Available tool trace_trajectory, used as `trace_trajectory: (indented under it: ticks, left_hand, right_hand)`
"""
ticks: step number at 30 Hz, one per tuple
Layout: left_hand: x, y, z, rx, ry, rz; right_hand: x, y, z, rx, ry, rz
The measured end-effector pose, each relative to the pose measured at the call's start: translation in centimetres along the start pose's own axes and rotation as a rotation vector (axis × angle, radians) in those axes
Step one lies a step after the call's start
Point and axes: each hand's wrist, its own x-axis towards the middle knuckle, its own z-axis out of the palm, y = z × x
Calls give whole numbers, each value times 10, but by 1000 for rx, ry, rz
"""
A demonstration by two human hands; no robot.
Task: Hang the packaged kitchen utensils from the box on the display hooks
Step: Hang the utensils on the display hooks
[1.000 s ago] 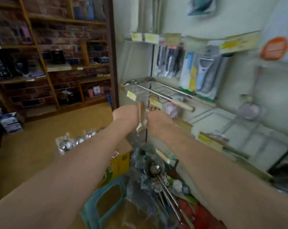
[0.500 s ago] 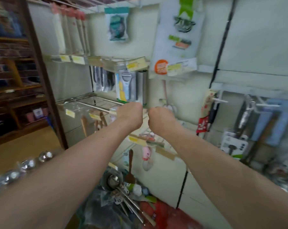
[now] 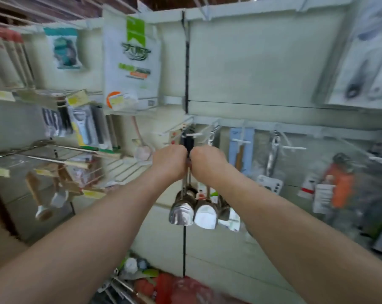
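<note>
My left hand (image 3: 171, 162) and my right hand (image 3: 206, 163) are raised side by side against the wall panel, both with curled fingers gripping the top of a packaged metal utensil (image 3: 186, 170). Its shiny spoon-like heads (image 3: 193, 212) hang below my wrists. The hands sit just under a white display hook (image 3: 193, 134) with a dark card on it. Whether the package is on the hook is hidden by my hands. Loose packaged utensils (image 3: 128, 284) lie in a heap at the bottom of the view.
More white hooks (image 3: 293, 147) run along the rail to the right, carrying a slotted turner (image 3: 272, 163) and orange packs (image 3: 339, 183). Peelers (image 3: 82, 126) and wooden tools (image 3: 36, 194) hang on wire racks at the left. A red bag (image 3: 185, 290) lies below.
The view has swung right and upward along the wall. Both hands have moved together from the wire racks to the hook rail, and the shiny utensil heads now hang below them.
</note>
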Motion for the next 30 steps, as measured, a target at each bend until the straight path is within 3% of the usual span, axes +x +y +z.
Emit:
trace_trajectory:
  ticks: [17, 23, 30]
  left_hand:
    - [-29, 210, -13, -155, -98, 198]
    - [-25, 258, -3, -317, -144, 239]
    - [-21, 299, -2, -585, -172, 176]
  right_hand:
    - [-122, 169, -34, 6, -24, 237]
    - [-153, 219, -29, -21, -91, 340]
    - [-162, 263, -36, -64, 44, 469]
